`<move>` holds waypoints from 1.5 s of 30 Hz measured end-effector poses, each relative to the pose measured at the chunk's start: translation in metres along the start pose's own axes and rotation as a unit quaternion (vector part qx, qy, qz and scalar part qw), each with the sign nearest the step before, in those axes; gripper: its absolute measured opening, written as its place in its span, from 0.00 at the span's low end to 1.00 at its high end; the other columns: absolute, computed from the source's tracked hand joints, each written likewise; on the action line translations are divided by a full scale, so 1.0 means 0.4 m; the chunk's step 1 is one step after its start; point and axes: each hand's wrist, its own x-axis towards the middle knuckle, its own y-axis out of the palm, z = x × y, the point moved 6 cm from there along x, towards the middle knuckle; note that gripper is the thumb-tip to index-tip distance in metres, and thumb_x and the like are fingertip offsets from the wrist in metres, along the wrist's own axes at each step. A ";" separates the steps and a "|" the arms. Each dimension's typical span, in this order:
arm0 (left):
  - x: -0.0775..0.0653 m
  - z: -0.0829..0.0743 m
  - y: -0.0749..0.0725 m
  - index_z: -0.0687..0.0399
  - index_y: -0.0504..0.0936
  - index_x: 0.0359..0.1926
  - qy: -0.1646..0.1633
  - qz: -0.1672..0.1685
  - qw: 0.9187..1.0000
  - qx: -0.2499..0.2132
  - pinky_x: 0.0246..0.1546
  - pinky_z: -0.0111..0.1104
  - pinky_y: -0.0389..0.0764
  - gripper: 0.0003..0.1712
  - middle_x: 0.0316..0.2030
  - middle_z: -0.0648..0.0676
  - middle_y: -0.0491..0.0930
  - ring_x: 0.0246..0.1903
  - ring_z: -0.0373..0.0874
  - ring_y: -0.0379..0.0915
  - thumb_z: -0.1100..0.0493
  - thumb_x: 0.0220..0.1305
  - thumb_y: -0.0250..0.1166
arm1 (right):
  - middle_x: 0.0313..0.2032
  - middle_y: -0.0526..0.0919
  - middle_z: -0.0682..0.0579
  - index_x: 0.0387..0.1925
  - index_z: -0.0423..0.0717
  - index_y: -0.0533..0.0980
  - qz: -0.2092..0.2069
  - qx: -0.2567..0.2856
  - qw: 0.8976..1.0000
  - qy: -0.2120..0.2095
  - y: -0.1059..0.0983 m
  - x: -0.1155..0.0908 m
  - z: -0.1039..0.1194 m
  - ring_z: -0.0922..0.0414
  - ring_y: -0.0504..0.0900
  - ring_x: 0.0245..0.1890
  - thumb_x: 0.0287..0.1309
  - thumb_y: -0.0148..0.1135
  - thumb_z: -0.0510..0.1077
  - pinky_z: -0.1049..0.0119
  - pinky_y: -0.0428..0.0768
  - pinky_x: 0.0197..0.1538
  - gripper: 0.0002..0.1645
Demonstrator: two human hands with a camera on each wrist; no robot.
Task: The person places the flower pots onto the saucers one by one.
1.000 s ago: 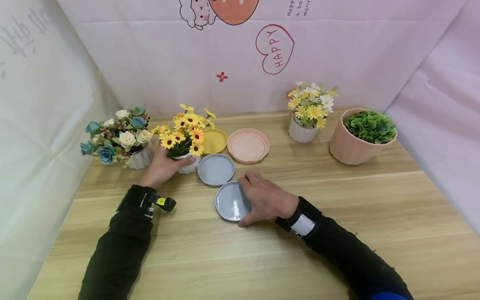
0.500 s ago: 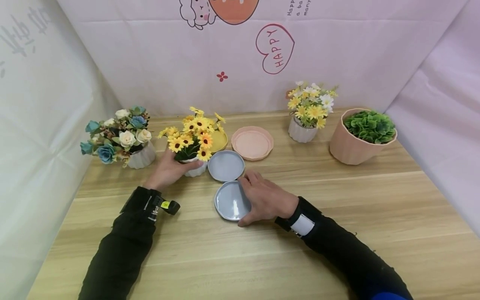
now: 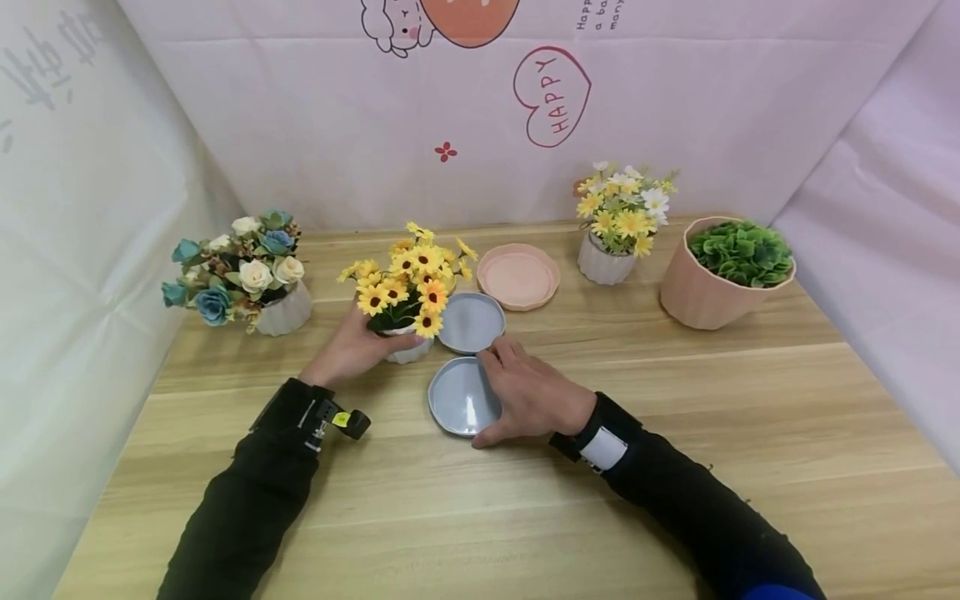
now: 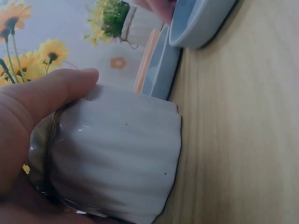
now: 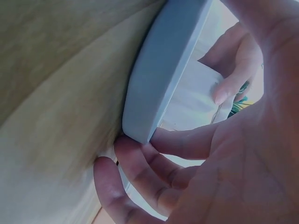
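My left hand (image 3: 351,343) grips a white ribbed pot (image 3: 412,350) of yellow artificial sunflowers (image 3: 405,279), thumb on its near side. In the left wrist view the pot (image 4: 117,149) lies close to the tabletop; whether it touches cannot be told. My right hand (image 3: 531,393) holds a small blue-grey plate (image 3: 459,396) by its right side, thumb at the near rim and fingers at the far rim. Up close in the right wrist view, fingertips meet that plate's rim (image 5: 159,79). Just behind it, beside the pot, sits a second blue-grey plate (image 3: 471,322).
A pink scalloped plate (image 3: 519,277) lies farther back, and a yellow plate is mostly hidden behind the sunflowers. Potted blue and cream roses (image 3: 251,275) stand at left. Toward the right are potted daisies (image 3: 618,217) and a pink pot (image 3: 701,292) with green foliage.
My left hand has moved the sunflower pot rightward and slightly nearer. The farther blue-grey plate and the pink plate have shifted right and back. My right hand has stayed nearly still.
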 end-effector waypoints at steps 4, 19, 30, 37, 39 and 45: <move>-0.002 -0.007 0.014 0.41 0.55 0.83 0.010 0.008 1.000 -0.001 0.83 0.56 0.56 0.59 0.80 0.55 0.62 0.80 0.55 0.58 0.49 0.58 0.81 | 0.58 0.70 0.42 0.73 0.32 0.66 -0.011 -0.004 1.000 -0.001 -0.001 0.001 -0.003 0.50 0.71 0.53 0.44 0.81 0.72 0.60 0.83 0.51 0.68; -0.019 -0.054 0.038 0.39 0.58 0.82 0.083 0.019 0.996 -0.042 0.82 0.52 0.59 0.54 0.78 0.50 0.65 0.78 0.50 0.62 0.58 0.61 0.79 | 0.65 0.66 0.40 0.76 0.33 0.63 -0.016 0.030 0.999 0.013 0.009 0.012 -0.017 0.48 0.70 0.60 0.47 0.81 0.71 0.55 0.85 0.60 0.69; -0.052 -0.121 0.039 0.43 0.64 0.79 0.109 0.037 0.991 -0.068 0.79 0.50 0.66 0.51 0.75 0.50 0.71 0.74 0.49 0.68 0.66 0.59 0.79 | 0.79 0.51 0.33 0.82 0.30 0.49 -0.027 0.105 0.994 -0.027 0.008 0.017 -0.015 0.41 0.59 0.76 0.51 0.83 0.62 0.47 0.73 0.76 0.74; -0.082 -0.161 0.075 0.42 0.61 0.80 0.125 0.064 0.984 -0.106 0.79 0.50 0.67 0.55 0.76 0.49 0.69 0.75 0.48 0.66 0.69 0.57 0.79 | 0.84 0.42 0.39 0.86 0.52 0.38 -0.001 0.155 0.987 -0.043 -0.023 0.008 -0.021 0.45 0.53 0.82 0.51 0.83 0.61 0.48 0.69 0.79 0.78; -0.088 -0.167 0.088 0.42 0.60 0.80 0.129 0.076 0.982 -0.118 0.78 0.51 0.67 0.55 0.76 0.50 0.68 0.76 0.49 0.65 0.69 0.57 0.78 | 0.85 0.43 0.42 0.86 0.55 0.40 0.003 0.152 0.987 -0.049 -0.039 0.002 -0.024 0.46 0.52 0.83 0.52 0.83 0.62 0.49 0.68 0.80 0.77; -0.098 -0.174 0.122 0.45 0.55 0.82 0.141 0.097 0.978 -0.118 0.80 0.51 0.64 0.58 0.78 0.52 0.65 0.77 0.51 0.63 0.71 0.58 0.77 | 0.83 0.45 0.31 0.85 0.39 0.42 0.001 0.131 0.991 -0.020 -0.095 -0.028 -0.037 0.38 0.61 0.80 0.52 0.80 0.67 0.45 0.70 0.79 0.78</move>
